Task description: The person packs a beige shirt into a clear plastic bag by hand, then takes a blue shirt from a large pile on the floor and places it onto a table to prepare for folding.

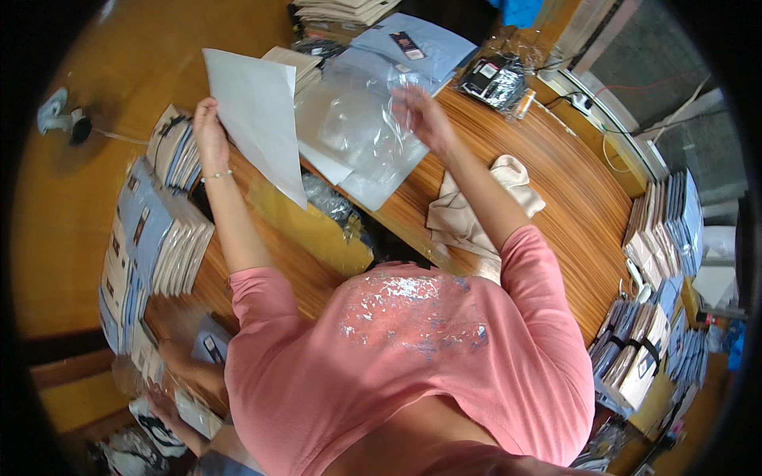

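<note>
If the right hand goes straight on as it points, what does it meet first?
Most likely the clear plastic by the fingertips of the right hand, then perhaps the blue packages; depth is unclear, so it may already be touching.

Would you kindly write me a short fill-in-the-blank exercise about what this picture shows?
1. The sheet held in the left hand is coloured ____.
2. The bracelet is worn on the person's ____ wrist.
3. The right hand is near transparent packaging made of ____.
4. The person's shirt is mainly ____.

Missing words: white; left; plastic; pink.
</note>
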Demonstrator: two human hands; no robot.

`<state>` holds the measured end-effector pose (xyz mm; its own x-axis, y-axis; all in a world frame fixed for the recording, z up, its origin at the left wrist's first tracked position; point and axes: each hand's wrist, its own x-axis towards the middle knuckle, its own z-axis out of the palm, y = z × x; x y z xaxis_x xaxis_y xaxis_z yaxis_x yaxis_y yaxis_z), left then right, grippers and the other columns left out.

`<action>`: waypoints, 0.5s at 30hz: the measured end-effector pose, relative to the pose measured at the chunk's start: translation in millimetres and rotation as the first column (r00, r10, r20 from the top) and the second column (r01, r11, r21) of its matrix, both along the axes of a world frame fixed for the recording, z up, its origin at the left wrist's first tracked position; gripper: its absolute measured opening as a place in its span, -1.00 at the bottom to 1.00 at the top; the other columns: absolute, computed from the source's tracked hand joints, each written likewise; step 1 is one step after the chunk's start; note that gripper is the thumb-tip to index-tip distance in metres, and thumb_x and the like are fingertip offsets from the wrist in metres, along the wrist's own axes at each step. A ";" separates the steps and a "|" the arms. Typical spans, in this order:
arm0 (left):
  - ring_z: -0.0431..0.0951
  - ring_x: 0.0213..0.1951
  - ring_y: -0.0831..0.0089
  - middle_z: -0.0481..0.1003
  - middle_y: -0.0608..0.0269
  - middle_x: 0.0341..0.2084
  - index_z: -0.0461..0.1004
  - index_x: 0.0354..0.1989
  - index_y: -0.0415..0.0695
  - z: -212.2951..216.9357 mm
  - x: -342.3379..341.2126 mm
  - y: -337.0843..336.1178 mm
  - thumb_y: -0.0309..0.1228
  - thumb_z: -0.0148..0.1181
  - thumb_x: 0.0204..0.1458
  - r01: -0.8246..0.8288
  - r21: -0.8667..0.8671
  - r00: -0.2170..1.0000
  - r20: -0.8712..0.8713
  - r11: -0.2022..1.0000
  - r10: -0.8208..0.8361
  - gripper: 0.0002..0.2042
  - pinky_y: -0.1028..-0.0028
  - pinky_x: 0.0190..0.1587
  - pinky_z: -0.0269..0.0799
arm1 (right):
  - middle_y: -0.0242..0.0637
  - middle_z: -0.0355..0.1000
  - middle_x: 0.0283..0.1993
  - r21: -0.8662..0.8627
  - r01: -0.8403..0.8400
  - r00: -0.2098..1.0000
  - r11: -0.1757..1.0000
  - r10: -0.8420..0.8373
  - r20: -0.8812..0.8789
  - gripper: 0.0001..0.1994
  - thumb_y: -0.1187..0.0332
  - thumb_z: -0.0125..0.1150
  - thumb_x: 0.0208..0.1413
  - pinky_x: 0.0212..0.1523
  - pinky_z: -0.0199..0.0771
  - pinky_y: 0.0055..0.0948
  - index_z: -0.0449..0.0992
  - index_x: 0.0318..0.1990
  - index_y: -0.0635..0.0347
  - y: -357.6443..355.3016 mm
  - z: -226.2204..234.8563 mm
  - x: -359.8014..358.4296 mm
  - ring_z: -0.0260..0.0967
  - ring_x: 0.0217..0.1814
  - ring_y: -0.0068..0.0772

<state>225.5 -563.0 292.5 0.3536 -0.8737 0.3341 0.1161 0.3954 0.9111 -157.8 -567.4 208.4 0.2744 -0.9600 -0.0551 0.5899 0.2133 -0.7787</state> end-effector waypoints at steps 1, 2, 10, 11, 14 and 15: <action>0.34 -0.37 0.61 0.38 0.37 -0.44 0.35 -0.40 -0.09 -18.1 -24.1 -23.2 -0.56 -0.12 0.04 0.096 -0.015 0.993 -0.064 0.995 -0.096 -0.89 0.63 -0.30 0.25 | -0.24 0.32 -0.03 0.055 0.009 0.991 0.998 -0.016 0.136 -0.70 0.37 -0.12 0.14 -0.21 0.44 -0.39 0.16 0.03 0.16 1.7 -37.2 -19.5 0.31 -0.16 -0.32; 0.35 -0.30 0.53 0.38 0.34 -0.43 0.35 -0.42 -0.12 -31.3 -29.9 -36.5 -0.57 -0.14 0.03 0.151 0.031 0.982 -0.119 0.988 -0.146 -0.89 0.55 -0.14 0.24 | -0.25 0.33 -0.07 0.096 0.046 0.991 0.994 -0.057 0.120 -0.74 0.36 -0.13 0.14 -0.23 0.44 -0.42 0.18 -0.02 0.15 13.9 -59.3 -27.2 0.30 -0.17 -0.35; 0.32 -0.28 0.54 0.35 0.36 -0.42 0.34 -0.42 -0.12 -85.7 -86.5 -95.8 -0.42 -0.09 0.03 0.322 0.240 0.945 -0.136 0.916 -0.297 -0.91 0.57 -0.14 0.20 | -0.18 0.33 -0.27 0.530 0.312 0.940 0.789 -0.336 -0.053 -0.78 0.51 -0.31 0.14 -0.43 0.45 -0.39 0.17 -0.07 0.13 72.1 -108.2 -38.2 0.37 -0.41 -0.30; 0.31 -0.26 0.54 0.36 0.35 -0.40 0.34 -0.41 -0.12 -83.7 -97.6 -99.4 -0.38 -0.07 0.03 0.334 0.286 0.942 -0.117 0.898 -0.313 -0.90 0.57 -0.13 0.19 | -0.17 0.32 -0.27 0.529 0.322 0.936 0.785 -0.349 -0.051 -0.76 0.52 -0.31 0.13 -0.43 0.45 -0.39 0.16 -0.05 0.13 69.7 -108.9 -30.7 0.37 -0.41 -0.29; 0.29 -0.30 0.55 0.33 0.39 -0.44 0.35 -0.43 -0.11 -93.5 -114.9 -111.8 -0.43 0.04 -0.04 0.207 0.345 0.904 0.289 0.915 -0.313 -0.95 0.56 -0.17 0.20 | -0.14 0.31 -0.27 0.510 0.331 0.933 0.794 -0.357 -0.049 -0.73 0.55 -0.31 0.12 -0.43 0.46 -0.38 0.15 -0.02 0.15 46.7 -105.4 -0.7 0.37 -0.43 -0.29; 0.28 -0.32 0.55 0.32 0.40 -0.45 0.36 -0.43 -0.11 -100.3 -116.8 -118.3 -0.46 0.06 -0.06 0.145 0.365 0.854 0.424 0.919 -0.303 -0.96 0.55 -0.19 0.21 | -0.14 0.32 -0.29 0.496 0.334 0.934 0.802 -0.353 -0.057 -0.72 0.56 -0.29 0.11 -0.44 0.46 -0.38 0.16 -0.01 0.16 37.9 -100.1 10.3 0.36 -0.43 -0.30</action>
